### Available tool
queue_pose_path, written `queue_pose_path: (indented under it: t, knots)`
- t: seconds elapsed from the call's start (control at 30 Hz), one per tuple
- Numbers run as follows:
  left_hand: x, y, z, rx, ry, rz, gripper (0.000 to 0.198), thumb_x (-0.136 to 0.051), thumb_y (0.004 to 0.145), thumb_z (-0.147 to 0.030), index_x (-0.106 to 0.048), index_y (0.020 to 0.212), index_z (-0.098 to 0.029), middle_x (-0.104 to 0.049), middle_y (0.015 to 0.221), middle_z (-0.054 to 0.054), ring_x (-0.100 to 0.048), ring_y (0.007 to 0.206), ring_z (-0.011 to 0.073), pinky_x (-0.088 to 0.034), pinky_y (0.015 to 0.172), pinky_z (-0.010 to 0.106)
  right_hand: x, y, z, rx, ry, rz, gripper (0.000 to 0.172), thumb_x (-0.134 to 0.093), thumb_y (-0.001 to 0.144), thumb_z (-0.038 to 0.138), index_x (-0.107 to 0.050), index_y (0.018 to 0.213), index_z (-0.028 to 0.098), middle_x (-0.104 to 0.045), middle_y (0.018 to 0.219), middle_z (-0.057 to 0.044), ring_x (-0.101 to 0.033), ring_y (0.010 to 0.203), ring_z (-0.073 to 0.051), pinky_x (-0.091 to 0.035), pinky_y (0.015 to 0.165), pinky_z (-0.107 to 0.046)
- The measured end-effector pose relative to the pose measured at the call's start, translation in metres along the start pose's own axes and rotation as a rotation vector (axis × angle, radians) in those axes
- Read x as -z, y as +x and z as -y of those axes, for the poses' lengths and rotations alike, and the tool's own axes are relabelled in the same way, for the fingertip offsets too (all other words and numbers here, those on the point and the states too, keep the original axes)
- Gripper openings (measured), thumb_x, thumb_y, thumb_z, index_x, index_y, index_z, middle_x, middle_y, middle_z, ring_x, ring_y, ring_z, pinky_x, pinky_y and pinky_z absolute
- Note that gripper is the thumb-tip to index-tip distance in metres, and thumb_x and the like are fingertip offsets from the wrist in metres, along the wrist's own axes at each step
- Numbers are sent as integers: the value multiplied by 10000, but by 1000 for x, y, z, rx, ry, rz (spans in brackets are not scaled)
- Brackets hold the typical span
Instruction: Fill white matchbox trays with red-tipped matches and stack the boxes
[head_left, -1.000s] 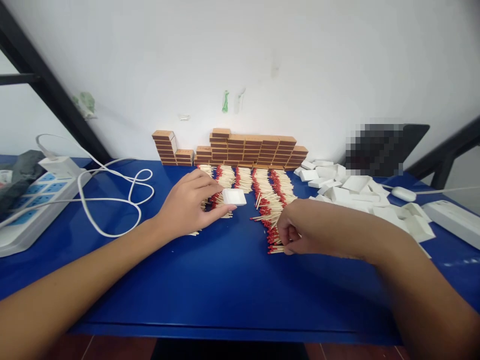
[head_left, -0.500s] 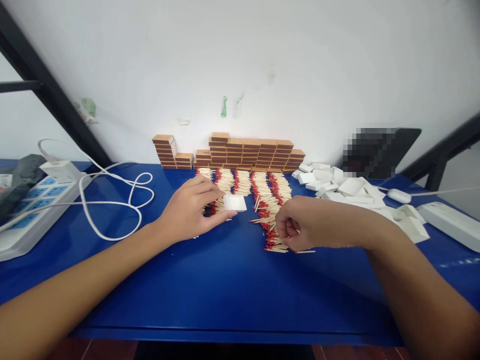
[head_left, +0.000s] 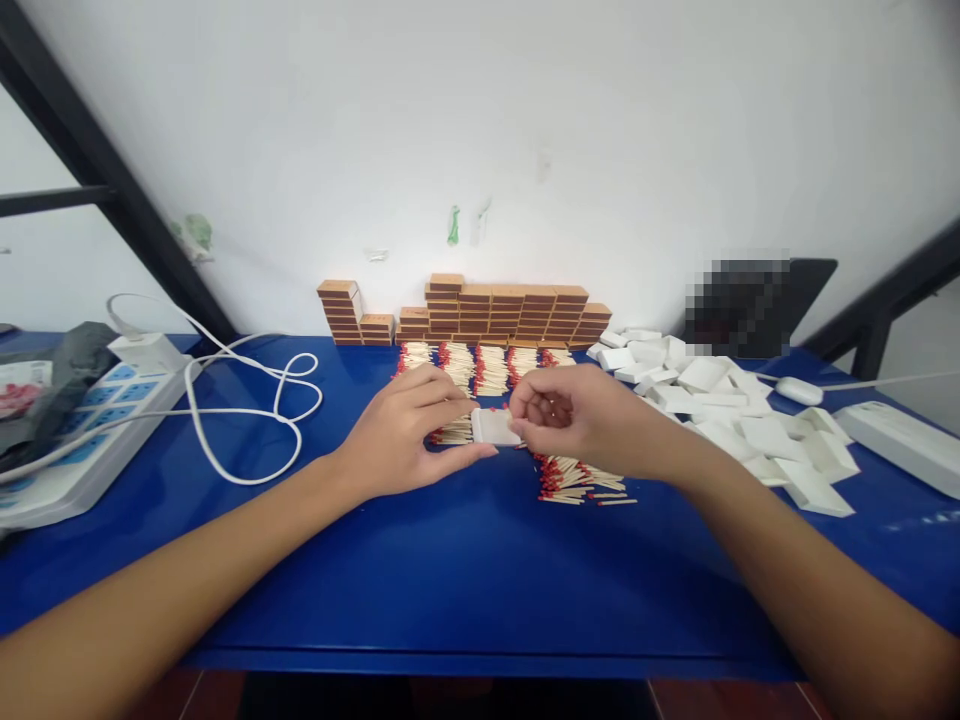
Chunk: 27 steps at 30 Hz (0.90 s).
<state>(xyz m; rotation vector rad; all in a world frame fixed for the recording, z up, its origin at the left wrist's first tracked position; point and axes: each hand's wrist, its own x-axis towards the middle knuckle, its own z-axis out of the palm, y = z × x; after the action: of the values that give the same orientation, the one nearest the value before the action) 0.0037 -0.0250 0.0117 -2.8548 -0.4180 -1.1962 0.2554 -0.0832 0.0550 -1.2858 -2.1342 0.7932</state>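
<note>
The left hand (head_left: 409,435) pinches 1 white tray (head_left: 493,428) over the worktop (head_left: 450,580); the right hand (head_left: 581,415) has its grip nearly closed beside it, hold unclear. Boxes (head_left: 480,322) stand stacked; many matches (head_left: 491,372) and loose trays (head_left: 705,375) remain out.

On the blue table (head_left: 480,580), matchboxes (head_left: 506,312) are stacked along the far side, with matches (head_left: 491,375) laid in rows before them. White trays (head_left: 705,376) are heaped at right; at left, a power strip (head_left: 79,492), a white cable (head_left: 244,484) and apparently a grey bag (head_left: 84,365) are placed.
</note>
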Motion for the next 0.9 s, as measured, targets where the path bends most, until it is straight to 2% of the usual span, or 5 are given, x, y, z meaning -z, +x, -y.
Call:
queue_pose_path:
  t: [0.27,0.47,0.53,0.7,0.9]
  knots:
    - [0,0,1,6,-12,45,336,-752,956,-496,-759,1098,-193,-783,1040,97,-687,975,235,-585,905,415,-11,-1,-3,70,-207,22,104,-657,910,280,-715,864,207,-583,680,28,-510,621,-126,-378,587,-260]
    - [-1,0,3,-12,-11,32,342,-764,948,-488,-757,1106,-184,-783,1039,98,-688,971,238,-584,900,410,4,-4,0,55,-215,23,144,-661,923,321,-759,890,219,-625,674,18,-531,615,-131,-378,583,-271]
    - [-2,-1,4,-8,-1,22,346,-777,941,-473,-758,1127,-182,-786,1036,96,-687,971,238,-583,906,416,15,-8,4,-31,-224,107,128,-697,884,326,-770,860,223,-645,665,16,-538,596,-130,-373,566,-273]
    - [-5,-2,5,31,-12,29,350,-787,933,-474,-766,1132,-187,-787,1029,90,-694,970,237,-584,911,416,28,-19,8,-292,-354,471,64,-763,755,292,-790,781,240,-705,723,2,-613,632,-155,-381,534,-270]
    - [-6,-1,4,10,-29,23,339,-799,923,-470,-770,1077,-170,-787,1007,100,-701,953,236,-588,897,406,14,-21,12,-290,-457,476,69,-668,767,210,-717,727,239,-706,707,11,-594,602,-154,-372,522,-282]
